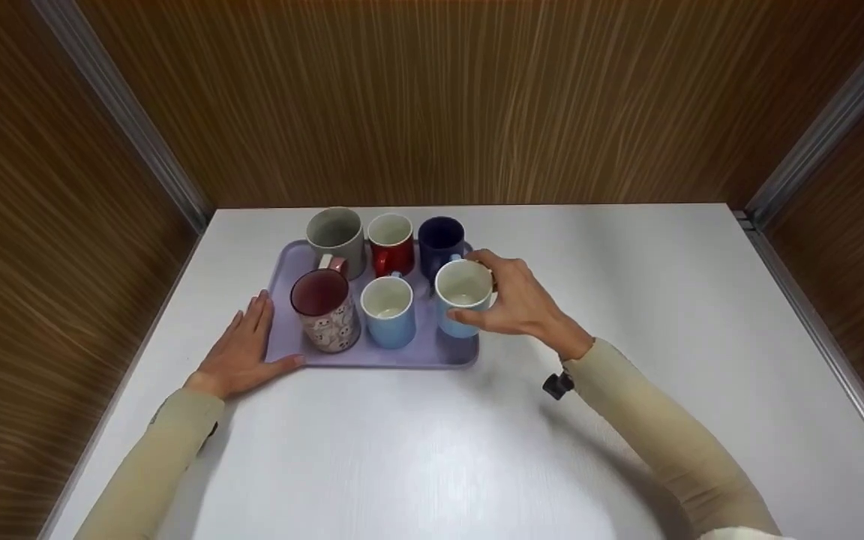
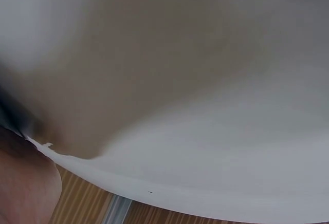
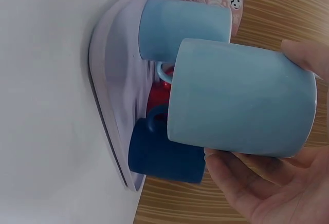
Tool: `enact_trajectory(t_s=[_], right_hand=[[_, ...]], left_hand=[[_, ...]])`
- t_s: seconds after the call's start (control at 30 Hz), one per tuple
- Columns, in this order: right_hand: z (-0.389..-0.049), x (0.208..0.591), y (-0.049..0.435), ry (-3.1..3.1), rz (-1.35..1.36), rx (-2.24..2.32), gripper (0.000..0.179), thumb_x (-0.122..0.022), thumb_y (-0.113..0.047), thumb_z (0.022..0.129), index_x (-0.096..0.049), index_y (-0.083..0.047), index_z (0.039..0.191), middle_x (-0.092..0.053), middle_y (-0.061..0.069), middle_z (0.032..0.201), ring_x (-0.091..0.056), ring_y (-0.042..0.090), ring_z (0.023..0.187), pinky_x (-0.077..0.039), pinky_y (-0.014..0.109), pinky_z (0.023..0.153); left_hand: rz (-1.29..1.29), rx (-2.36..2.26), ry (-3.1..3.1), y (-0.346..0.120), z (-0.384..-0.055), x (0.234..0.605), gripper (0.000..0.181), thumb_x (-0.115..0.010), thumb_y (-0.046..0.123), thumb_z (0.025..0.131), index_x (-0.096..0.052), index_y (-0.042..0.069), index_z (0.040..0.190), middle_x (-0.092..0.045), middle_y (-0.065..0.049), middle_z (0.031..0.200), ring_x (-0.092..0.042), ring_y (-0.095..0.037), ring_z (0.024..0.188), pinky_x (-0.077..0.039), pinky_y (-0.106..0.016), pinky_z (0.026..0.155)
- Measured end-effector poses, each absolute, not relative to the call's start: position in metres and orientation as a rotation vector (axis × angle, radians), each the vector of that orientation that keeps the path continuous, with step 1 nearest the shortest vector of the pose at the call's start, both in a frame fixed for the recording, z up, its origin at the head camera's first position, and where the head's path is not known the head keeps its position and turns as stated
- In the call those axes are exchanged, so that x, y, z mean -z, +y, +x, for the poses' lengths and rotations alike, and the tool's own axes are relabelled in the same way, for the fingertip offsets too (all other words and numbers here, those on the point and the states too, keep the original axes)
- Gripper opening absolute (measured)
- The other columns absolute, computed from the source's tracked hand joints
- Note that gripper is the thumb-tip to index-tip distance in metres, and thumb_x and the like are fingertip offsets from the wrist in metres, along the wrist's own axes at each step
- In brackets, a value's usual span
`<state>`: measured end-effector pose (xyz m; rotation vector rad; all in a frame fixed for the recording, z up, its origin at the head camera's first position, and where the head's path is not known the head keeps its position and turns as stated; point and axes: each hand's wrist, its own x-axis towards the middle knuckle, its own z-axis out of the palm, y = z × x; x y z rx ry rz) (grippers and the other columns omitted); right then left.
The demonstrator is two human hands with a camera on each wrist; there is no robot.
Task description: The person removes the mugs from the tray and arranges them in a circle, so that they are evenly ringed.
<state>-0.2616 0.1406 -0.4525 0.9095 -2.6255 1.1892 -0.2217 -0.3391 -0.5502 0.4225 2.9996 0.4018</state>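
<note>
My right hand [image 1: 514,300] grips a light blue mug [image 1: 456,321] by its sides, thumb in front and fingers behind, over the near right corner of a lilac tray [image 1: 421,358]. In the right wrist view this mug [image 3: 241,100] lies across the fingers, its base toward the tray. Beside it stands a second light blue mug [image 1: 391,330]; left of that is a ghost-patterned mug [image 1: 333,330] with a dark red inside. My left hand [image 1: 241,356] lies flat with straight fingers at the tray's left edge, its thumb by the near left corner.
Along the tray's back row stand a large grey mug [image 1: 346,255], a red mug [image 1: 400,259] and a dark blue mug [image 1: 439,255]. Wood-grain panels [image 1: 477,105] wall in the white table [image 1: 417,450] at the back and both sides.
</note>
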Motion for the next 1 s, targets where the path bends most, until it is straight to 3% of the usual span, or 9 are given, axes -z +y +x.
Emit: enact_trajectory(t_s=[0.6, 1.0], right_hand=[[-0.281, 0.437, 0.193, -2.624, 0.708, -1.154, 0.072, -0.091, -0.033, 0.075, -0.064, -0.004, 0.135, -0.077, 0.016, 0.118, -0.075, 0.035, 0.102, -0.062, 0.052, 0.083], [-0.302, 0.438, 0.226, -2.670, 0.528, -1.122, 0.073, -0.086, -0.034, 0.081, -0.059, -0.002, 0.141, -0.073, 0.021, 0.127, -0.072, 0.040, 0.110, -0.062, 0.061, 0.093]], left_hand=[[0.451, -0.387, 3.005, -0.336, -0.218, 0.550, 0.125, -0.059, 0.079, 0.092, -0.009, -0.006, 0.168, -0.003, -0.023, 0.179, -0.006, -0.043, 0.166, -0.010, -0.058, 0.135], [0.438, -0.383, 3.005, -0.341, -0.215, 0.547, 0.125, -0.061, 0.079, 0.092, -0.009, -0.006, 0.169, -0.003, -0.023, 0.179, -0.006, -0.042, 0.166, -0.010, -0.059, 0.135]])
